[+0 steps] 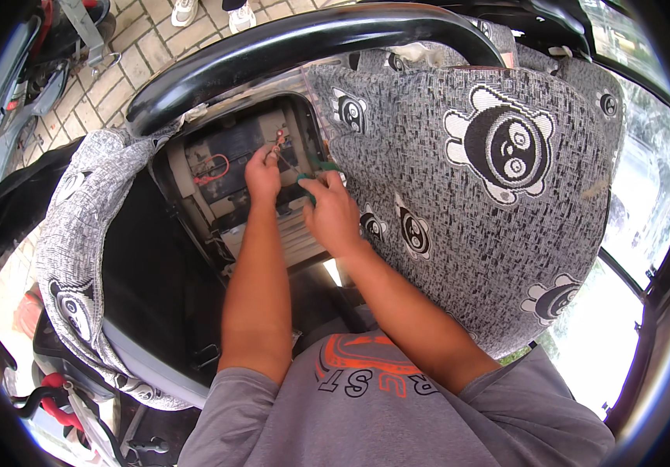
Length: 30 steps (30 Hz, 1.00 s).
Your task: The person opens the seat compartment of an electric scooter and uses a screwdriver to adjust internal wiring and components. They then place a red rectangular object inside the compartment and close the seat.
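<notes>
An open compartment with a light brown rim (pixel 165 167) lies in front of me, holding dark batteries (pixel 230 159). My left hand (pixel 263 175) reaches into its right half, fingertips pinched beside a red cable end (pixel 279 138); what they grip is hidden. My right hand (pixel 332 212) is closed round the green handle of a screwdriver (pixel 308 191). Its thin shaft slants up and left toward my left fingertips; the tip cannot be made out. A red looped cable (pixel 216 166) sits on the left part of the batteries.
Grey patterned seat upholstery (pixel 428 156) stands raised at the right. A black curved bar (pixel 311 43) crosses beyond the compartment. Another patterned cover (pixel 78 226) lines the left side. Paving (pixel 136 58) shows beyond the bar, with another person's shoes (pixel 240 19) at its far edge.
</notes>
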Available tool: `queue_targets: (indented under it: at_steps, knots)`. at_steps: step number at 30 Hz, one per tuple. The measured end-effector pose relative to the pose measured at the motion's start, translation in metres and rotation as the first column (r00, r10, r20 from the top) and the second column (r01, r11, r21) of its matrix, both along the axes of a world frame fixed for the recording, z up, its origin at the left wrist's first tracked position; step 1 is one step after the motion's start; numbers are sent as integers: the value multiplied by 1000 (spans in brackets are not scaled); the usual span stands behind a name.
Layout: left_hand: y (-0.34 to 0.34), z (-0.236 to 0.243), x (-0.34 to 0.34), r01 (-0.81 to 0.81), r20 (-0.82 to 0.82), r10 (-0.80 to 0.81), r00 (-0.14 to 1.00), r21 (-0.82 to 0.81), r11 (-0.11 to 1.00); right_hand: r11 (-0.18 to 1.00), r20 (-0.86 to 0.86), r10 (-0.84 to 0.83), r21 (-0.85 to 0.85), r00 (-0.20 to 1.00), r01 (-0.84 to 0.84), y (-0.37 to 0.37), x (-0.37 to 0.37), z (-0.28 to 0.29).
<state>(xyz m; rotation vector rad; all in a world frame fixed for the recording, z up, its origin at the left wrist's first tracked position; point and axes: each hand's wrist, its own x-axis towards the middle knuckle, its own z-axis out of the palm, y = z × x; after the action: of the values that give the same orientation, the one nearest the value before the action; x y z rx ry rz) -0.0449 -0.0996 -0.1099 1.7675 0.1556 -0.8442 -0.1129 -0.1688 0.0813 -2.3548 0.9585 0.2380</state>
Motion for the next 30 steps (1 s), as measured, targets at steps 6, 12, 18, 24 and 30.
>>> queue_targets:
  at_steps: [6, 12, 18, 24, 30]
  knots:
    - [-2, -14, 4, 131, 35, -137, 990, 127, 983, 505, -206, -688, 552, 696, 663, -3, 27, -18]
    - [-30, 2, 25, 247, 64, -296, 953, 402, 882, 910, 37, -402, 124, 915, 395, 0, 33, -35]
    - [-31, -23, 36, 248, 46, -269, 962, 266, 931, 927, 123, -370, 111, 921, 358, 2, 31, -53]
    - [-29, -50, 27, 222, 165, -300, 940, 373, 901, 936, 113, -343, 123, 933, 329, 1, 32, -55]
    - [-30, -52, 26, 224, 199, -340, 919, 446, 866, 940, 80, -335, 87, 939, 329, 1, 31, -59]
